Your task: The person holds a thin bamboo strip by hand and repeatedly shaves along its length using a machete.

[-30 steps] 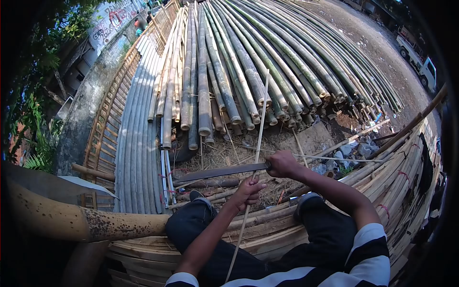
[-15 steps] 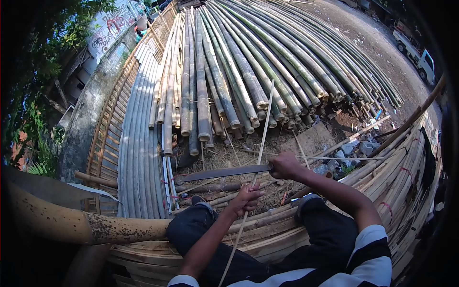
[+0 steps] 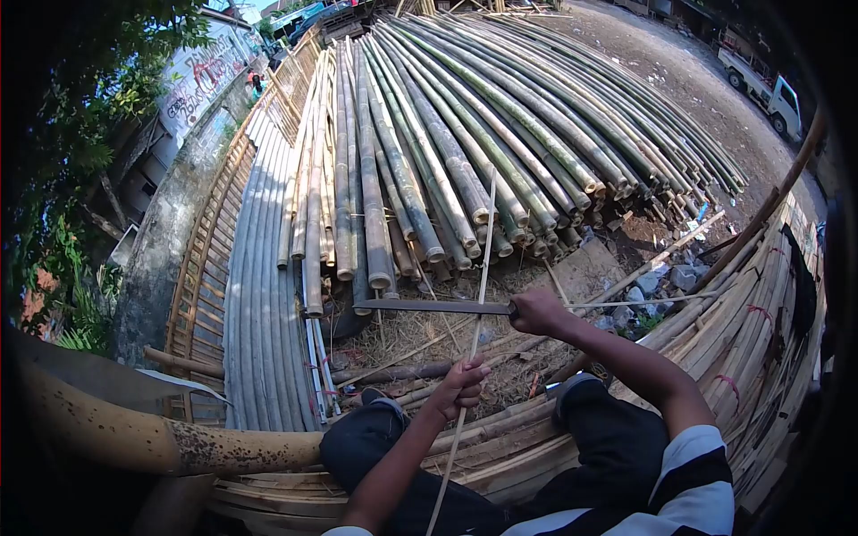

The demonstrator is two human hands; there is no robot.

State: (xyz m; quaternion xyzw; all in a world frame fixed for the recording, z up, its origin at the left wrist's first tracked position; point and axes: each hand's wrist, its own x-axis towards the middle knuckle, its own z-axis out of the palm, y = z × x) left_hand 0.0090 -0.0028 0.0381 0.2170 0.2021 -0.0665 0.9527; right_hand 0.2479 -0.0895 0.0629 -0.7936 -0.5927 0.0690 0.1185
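In the head view, my left hand [image 3: 459, 390] is closed around a long thin bamboo strip [image 3: 486, 259], which slants up and away from my lap. My right hand [image 3: 539, 313] grips a machete [image 3: 420, 306] by its handle, which the fingers mostly hide. The blade points left, nearly level, and crosses the strip a little beyond my left hand. Whether its edge bites into the strip I cannot tell. Another thin strip [image 3: 639, 305] shows to the right of my right hand.
Stacked bamboo poles [image 3: 447, 134] fan out ahead. Corrugated sheets [image 3: 259, 295] and a bamboo ladder-like frame [image 3: 204, 268] lie at left. A thick yellow bamboo pole [image 3: 107, 424] extends beside my knee. Bundled split bamboo [image 3: 742, 357] lies at right; a white truck [image 3: 760, 85] stands beyond.
The machete has moved farther up the strip from my left hand, and its blade is now more level. My left hand keeps its hold. The view has tilted up slightly.
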